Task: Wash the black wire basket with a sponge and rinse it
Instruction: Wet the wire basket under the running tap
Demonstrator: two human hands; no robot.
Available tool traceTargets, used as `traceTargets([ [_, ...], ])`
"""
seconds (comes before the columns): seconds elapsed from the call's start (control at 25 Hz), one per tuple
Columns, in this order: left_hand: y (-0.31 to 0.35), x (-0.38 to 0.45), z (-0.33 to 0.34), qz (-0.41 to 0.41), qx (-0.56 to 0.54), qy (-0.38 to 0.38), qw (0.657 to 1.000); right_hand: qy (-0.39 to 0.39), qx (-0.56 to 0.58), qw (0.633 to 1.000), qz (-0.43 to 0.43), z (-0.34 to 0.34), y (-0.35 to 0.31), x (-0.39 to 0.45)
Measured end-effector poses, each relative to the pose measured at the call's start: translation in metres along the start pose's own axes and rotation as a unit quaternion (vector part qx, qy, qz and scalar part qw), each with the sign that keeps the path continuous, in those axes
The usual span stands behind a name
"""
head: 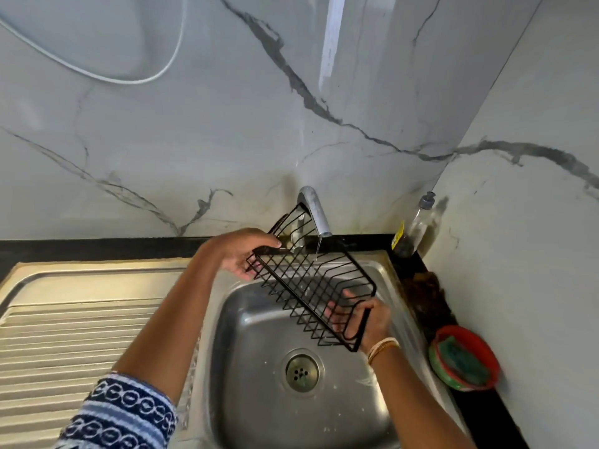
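Gripping black wire basket [311, 280] at both ends: left hand [246, 257] far end, right hand [363, 315] near; long axis runs diagonally under steel tap [316, 212].

No legible text anywhere.

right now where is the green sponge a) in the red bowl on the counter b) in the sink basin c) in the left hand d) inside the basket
a: the green sponge sits in the red bowl on the counter, right of the sink.
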State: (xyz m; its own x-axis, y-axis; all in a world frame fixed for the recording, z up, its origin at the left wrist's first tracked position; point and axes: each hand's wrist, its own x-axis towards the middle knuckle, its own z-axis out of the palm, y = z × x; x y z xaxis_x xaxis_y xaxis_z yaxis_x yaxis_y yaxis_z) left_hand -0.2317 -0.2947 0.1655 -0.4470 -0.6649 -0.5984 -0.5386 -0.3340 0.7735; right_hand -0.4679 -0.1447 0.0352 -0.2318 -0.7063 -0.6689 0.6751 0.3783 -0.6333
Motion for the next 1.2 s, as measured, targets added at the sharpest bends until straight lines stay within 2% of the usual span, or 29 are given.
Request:
traceTargets([
  [0.08, 0.002, -0.003, -0.014, -0.08, 0.037, -0.007, 0.996, -0.016, -0.041, 0.997, 0.058, 0.004, 0.01, -0.006],
  [0.16, -0.007, -0.007, -0.024, -0.156, 0.025, -0.051, 0.986, -0.049, -0.092, 0.989, 0.103, -0.001, -0.001, -0.018],
  [0.28, -0.041, 0.001, -0.025, -0.187, -0.019, -0.117, 0.975, -0.043, -0.17, 0.976, 0.13, -0.014, -0.039, -0.034],
  [0.4, -0.087, 0.013, 0.006, -0.137, -0.15, -0.179, 0.963, 0.017, -0.29, 0.955, 0.061, -0.01, -0.088, -0.056],
  [0.48, -0.115, 0.02, 0.041, -0.081, -0.26, -0.172, 0.947, 0.048, -0.353, 0.935, -0.01, 0.002, -0.114, -0.068],
  [0.56, -0.129, 0.022, 0.07, -0.029, -0.347, -0.152, 0.925, 0.065, -0.349, 0.93, -0.099, 0.013, -0.13, -0.064],
  [0.64, -0.125, 0.02, 0.08, 0.026, -0.372, -0.101, 0.922, 0.068, -0.281, 0.939, -0.189, 0.02, -0.131, -0.05],
  [0.72, -0.109, 0.014, 0.069, 0.082, -0.348, -0.016, 0.934, 0.052, -0.213, 0.953, -0.21, 0.021, -0.117, -0.03],
  [0.8, -0.089, 0.009, 0.044, 0.124, -0.26, 0.082, 0.954, 0.012, -0.12, 0.976, -0.182, 0.018, -0.087, -0.01],
  [0.88, -0.065, 0.0, 0.016, 0.151, -0.156, 0.138, 0.966, -0.013, -0.058, 0.989, -0.138, 0.026, -0.05, 0.0],
  [0.96, -0.037, -0.012, -0.012, 0.142, -0.08, 0.169, 0.972, -0.041, 0.013, 0.994, -0.096, 0.043, -0.015, 0.002],
  [1.0, -0.027, -0.016, -0.024, 0.119, -0.045, 0.171, 0.977, -0.052, 0.045, 0.995, -0.072, 0.053, -0.002, -0.001],
  [1.08, -0.012, -0.019, -0.049, 0.022, 0.004, 0.152, 0.988, -0.053, 0.056, 0.997, -0.007, 0.064, 0.012, -0.008],
  [1.2, -0.005, -0.022, -0.071, -0.149, 0.031, 0.057, 0.987, -0.078, -0.035, 0.991, 0.1, 0.054, 0.005, -0.026],
])
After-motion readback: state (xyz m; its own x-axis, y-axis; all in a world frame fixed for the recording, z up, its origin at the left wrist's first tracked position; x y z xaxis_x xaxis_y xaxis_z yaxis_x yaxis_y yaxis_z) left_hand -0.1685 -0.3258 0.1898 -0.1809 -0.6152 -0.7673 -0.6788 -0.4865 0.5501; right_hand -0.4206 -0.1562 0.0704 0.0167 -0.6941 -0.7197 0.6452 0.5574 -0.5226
